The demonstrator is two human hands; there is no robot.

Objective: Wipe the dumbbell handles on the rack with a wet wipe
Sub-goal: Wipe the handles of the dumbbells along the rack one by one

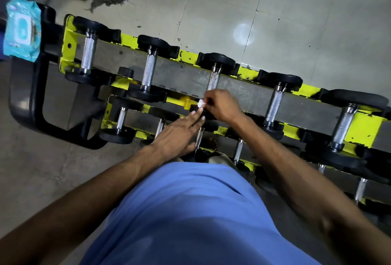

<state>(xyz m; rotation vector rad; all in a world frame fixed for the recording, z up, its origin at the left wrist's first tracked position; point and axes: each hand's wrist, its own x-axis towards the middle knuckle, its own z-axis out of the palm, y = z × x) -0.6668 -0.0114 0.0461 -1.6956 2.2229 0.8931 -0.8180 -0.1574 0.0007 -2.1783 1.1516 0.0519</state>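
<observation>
A yellow tiered rack (366, 125) carries several black dumbbells with knurled chrome handles. My right hand (222, 106) pinches a small bunched white wet wipe (201, 103) at the near end of the third top-row handle (213, 79). My left hand (179, 133) lies just below it with straight fingers, fingertips touching beside the wipe over that dumbbell's near black head. Lower-tier handles (200, 137) show beneath my hands.
A blue pack of wet wipes (22, 29) lies on a black bench (27, 104) at the left end of the rack. Grey tiled floor (296, 21) stretches beyond the rack. My blue shirt fills the bottom of the view.
</observation>
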